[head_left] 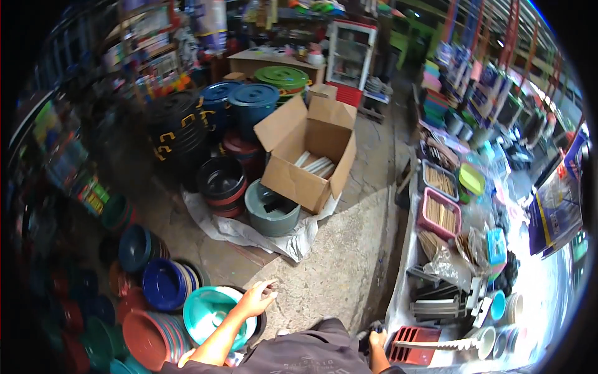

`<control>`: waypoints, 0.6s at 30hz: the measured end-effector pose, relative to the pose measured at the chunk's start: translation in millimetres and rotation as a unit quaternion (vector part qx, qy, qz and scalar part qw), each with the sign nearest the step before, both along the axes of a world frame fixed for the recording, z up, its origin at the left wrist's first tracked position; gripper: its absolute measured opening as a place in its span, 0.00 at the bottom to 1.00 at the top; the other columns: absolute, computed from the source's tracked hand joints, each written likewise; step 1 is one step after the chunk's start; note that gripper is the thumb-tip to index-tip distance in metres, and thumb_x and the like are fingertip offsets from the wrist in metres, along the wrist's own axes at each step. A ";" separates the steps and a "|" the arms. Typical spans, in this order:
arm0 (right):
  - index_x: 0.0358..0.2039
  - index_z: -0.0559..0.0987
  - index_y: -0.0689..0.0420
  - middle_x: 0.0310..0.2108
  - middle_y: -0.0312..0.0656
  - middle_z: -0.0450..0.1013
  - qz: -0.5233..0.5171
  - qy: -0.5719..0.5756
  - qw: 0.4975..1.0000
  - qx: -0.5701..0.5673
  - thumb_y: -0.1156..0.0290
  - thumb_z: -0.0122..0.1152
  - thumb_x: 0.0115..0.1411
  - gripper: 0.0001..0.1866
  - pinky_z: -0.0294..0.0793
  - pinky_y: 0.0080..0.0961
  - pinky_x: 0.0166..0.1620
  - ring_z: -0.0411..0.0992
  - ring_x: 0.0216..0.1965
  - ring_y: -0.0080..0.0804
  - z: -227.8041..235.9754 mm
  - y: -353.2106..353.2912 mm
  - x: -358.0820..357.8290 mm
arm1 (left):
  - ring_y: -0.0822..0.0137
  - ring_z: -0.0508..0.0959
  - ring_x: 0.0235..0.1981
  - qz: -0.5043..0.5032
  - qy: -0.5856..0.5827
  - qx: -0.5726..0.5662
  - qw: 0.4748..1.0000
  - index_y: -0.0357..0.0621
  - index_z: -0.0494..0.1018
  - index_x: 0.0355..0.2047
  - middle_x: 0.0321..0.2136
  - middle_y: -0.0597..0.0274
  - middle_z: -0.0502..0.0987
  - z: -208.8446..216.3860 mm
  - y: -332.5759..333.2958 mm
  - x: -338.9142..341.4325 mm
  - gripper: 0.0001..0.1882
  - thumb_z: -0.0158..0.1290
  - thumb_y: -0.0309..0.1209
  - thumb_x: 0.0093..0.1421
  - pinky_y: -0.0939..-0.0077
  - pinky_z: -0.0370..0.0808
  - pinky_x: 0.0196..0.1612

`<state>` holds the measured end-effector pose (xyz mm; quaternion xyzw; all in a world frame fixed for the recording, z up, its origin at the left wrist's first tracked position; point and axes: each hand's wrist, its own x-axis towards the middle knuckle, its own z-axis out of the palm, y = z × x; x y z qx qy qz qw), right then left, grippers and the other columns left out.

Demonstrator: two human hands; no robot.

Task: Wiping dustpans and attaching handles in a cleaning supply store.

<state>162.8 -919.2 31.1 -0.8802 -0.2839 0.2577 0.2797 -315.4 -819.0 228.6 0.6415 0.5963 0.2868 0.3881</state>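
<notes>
My left hand [256, 299] reaches out over a turquoise basin [208, 308], fingers apart and nothing in them. The basin stands at the front of several stacked tubs, beside reddish basins [146, 336] and a deep blue basin [165, 285]. Low at my right side, my right hand [378, 340] is closed by a small dark thing [375, 326] that I cannot make out. It is nearest to a red slotted basket [414, 344] on the stall's edge.
Ahead, an open cardboard box [296, 177] with pale rods stands by a grey-green tub [272, 215] on white sheeting [302, 245]. Large lidded bins [254, 93] are behind. A goods-laden stall [398, 299] runs along the right, with pink [423, 221] baskets of sticks.
</notes>
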 end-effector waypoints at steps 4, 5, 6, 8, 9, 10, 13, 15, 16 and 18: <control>0.40 0.78 0.61 0.32 0.53 0.78 -0.099 0.027 0.988 -0.112 0.71 0.54 0.51 0.15 0.73 0.37 0.45 0.77 0.37 0.44 -55.1 -68.4 21.2 | 0.61 0.78 0.42 -0.038 -0.017 0.010 0.999 0.44 0.70 0.56 0.44 0.52 0.76 5.1 92.5 29.3 0.24 0.56 0.38 0.60 0.67 0.74 0.48; 0.39 0.79 0.61 0.32 0.52 0.78 -0.095 0.023 0.986 -0.137 0.70 0.54 0.52 0.15 0.73 0.37 0.44 0.77 0.37 0.42 -56.0 -77.8 14.2 | 0.61 0.79 0.42 -0.035 -0.042 0.010 0.998 0.44 0.71 0.55 0.43 0.52 0.77 0.6 115.9 39.1 0.24 0.56 0.37 0.60 0.67 0.74 0.47; 0.39 0.79 0.61 0.32 0.52 0.78 -0.108 0.028 0.984 -0.140 0.70 0.54 0.52 0.15 0.73 0.37 0.44 0.77 0.37 0.42 -56.6 -78.3 12.0 | 0.63 0.79 0.41 -0.039 -0.037 0.010 0.999 0.42 0.72 0.53 0.42 0.52 0.77 -3.5 140.4 49.3 0.22 0.57 0.35 0.59 0.68 0.75 0.46; 0.38 0.79 0.62 0.32 0.51 0.78 -0.079 0.043 0.985 -0.147 0.68 0.55 0.52 0.15 0.73 0.37 0.44 0.77 0.37 0.42 -66.2 -56.9 11.7 | 0.62 0.79 0.41 -0.048 -0.028 -0.002 0.998 0.42 0.72 0.53 0.42 0.52 0.77 -24.2 187.7 64.8 0.22 0.57 0.35 0.59 0.68 0.75 0.47; 0.38 0.79 0.62 0.32 0.51 0.78 -0.061 0.051 0.986 -0.149 0.67 0.55 0.52 0.15 0.73 0.37 0.44 0.77 0.37 0.41 -70.4 -36.9 11.5 | 0.62 0.79 0.41 -0.044 -0.020 -0.015 0.999 0.41 0.72 0.53 0.42 0.52 0.77 -42.2 210.6 70.9 0.22 0.57 0.35 0.59 0.68 0.75 0.47; 0.38 0.79 0.62 0.32 0.51 0.78 -0.041 0.059 0.986 -0.150 0.66 0.56 0.52 0.16 0.73 0.37 0.44 0.77 0.37 0.41 -72.8 -13.8 12.8 | 0.63 0.79 0.41 -0.055 -0.014 -0.009 0.998 0.40 0.72 0.52 0.42 0.53 0.77 -63.3 233.2 74.5 0.22 0.57 0.35 0.59 0.69 0.75 0.47; 0.37 0.80 0.62 0.33 0.50 0.78 0.019 0.079 0.985 -0.154 0.63 0.57 0.52 0.17 0.72 0.37 0.44 0.77 0.38 0.39 -80.1 59.9 31.4 | 0.56 0.79 0.43 -0.089 0.089 -0.034 0.991 0.38 0.72 0.51 0.42 0.49 0.79 -116.9 296.5 82.0 0.24 0.58 0.38 0.58 0.65 0.74 0.49; 0.36 0.80 0.62 0.33 0.50 0.78 0.068 0.094 0.980 -0.163 0.61 0.57 0.52 0.18 0.72 0.37 0.44 0.77 0.38 0.39 -85.5 97.8 42.4 | 0.53 0.78 0.47 -0.082 0.147 -0.157 0.973 0.37 0.72 0.52 0.45 0.46 0.78 -151.3 327.9 72.0 0.26 0.59 0.40 0.57 0.64 0.73 0.52; 0.36 0.80 0.63 0.33 0.50 0.79 0.103 0.076 0.974 -0.185 0.60 0.58 0.52 0.19 0.72 0.37 0.44 0.77 0.38 0.38 -115.7 66.5 95.4 | 0.53 0.78 0.48 -0.087 0.137 -0.178 0.970 0.37 0.72 0.52 0.46 0.46 0.78 -178.1 332.8 60.3 0.27 0.59 0.41 0.57 0.65 0.73 0.52; 0.38 0.79 0.61 0.31 0.49 0.78 -0.059 0.137 0.972 -0.180 0.70 0.56 0.51 0.15 0.73 0.36 0.44 0.76 0.36 0.38 -95.7 198.2 44.9 | 0.53 0.77 0.49 -0.064 0.220 -0.219 0.948 0.38 0.72 0.53 0.47 0.45 0.77 -217.8 352.4 20.7 0.28 0.59 0.41 0.56 0.65 0.72 0.53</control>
